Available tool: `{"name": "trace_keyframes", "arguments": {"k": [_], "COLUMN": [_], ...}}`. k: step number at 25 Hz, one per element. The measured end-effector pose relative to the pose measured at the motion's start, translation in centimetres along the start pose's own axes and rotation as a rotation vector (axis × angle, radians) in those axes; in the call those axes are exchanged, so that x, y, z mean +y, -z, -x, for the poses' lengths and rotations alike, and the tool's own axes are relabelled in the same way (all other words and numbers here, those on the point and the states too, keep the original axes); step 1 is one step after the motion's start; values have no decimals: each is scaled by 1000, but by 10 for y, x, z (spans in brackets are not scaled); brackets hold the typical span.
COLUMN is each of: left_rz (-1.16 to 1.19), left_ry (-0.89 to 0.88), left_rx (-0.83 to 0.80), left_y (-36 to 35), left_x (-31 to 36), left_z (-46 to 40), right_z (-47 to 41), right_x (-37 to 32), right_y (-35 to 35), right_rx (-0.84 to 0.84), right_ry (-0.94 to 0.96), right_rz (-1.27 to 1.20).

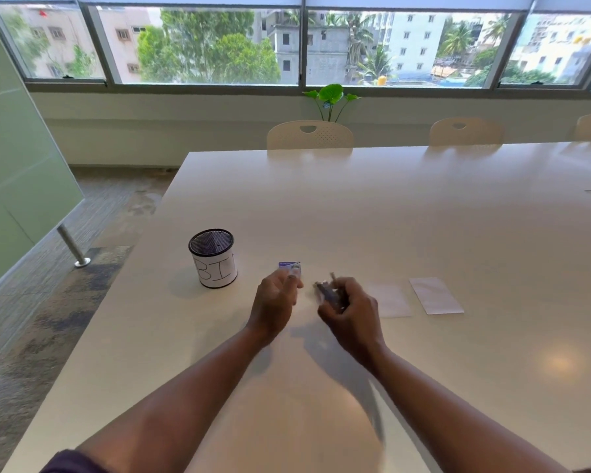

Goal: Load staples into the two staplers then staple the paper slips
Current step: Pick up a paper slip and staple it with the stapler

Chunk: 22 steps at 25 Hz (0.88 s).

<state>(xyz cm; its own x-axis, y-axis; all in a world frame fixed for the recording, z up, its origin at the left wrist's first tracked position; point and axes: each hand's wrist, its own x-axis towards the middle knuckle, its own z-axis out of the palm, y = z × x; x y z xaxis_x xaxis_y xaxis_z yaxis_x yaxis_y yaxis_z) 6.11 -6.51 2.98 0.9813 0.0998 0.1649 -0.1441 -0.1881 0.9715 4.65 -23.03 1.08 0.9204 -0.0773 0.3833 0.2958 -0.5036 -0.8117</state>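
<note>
Stapler [329, 293]: sat in the right hand [350, 314], small and dark, its top seemingly swung open; blurred, so details were unclear.
Bin [213, 258]: a mesh cup labelled BIN stood well to the left of both grips, on the table [423, 206].
Staple box [289, 265]: small, blue-topped, lay just beyond the left fingertips; probably very light, thin card that would crush if squeezed.
Left hand [277, 302]: fingers loosely curled, thumb near forefinger; whether it pinched a staple strip could not be told.
Right hand: fingers wrapped round the stapler's body, a firm hold.
Handling: the stapler looked rigid and light for its size, likely smooth metal and plastic; best held by the base sides, leaving the channel free.
Staples: a strip would be brittle and break if bent; best pinched by its long sides.
Paper slips [435, 296]: two lay flat to the right of the grip, thin and floppy.
</note>
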Motion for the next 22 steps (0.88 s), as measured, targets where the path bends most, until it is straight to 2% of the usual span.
{"name": "trace_keyframes", "arguments": {"k": [6,9,13,17,22], "left_rz": [-442,-667,-833,-989,-924], "left_ry": [-214,-190,-99,-70,-7], "left_rx": [-291,-433,-566,-633,-603], "left_y": [-63,-94,-125,-141,-144], "left_x": [29,30,29,33,37], "left_z": [-23,-35,-51,-60,-64], "right_z": [-26,-24,-20,-20,-18], "right_x": [38,59,70,69,69], "right_y": [61,82,91,97,98], "right_rx": [220,282,280,272,259], "right_ry": [-261,-385,-494,-503,-515], "right_rz": [-38,-140,-513,-610,-636]}}
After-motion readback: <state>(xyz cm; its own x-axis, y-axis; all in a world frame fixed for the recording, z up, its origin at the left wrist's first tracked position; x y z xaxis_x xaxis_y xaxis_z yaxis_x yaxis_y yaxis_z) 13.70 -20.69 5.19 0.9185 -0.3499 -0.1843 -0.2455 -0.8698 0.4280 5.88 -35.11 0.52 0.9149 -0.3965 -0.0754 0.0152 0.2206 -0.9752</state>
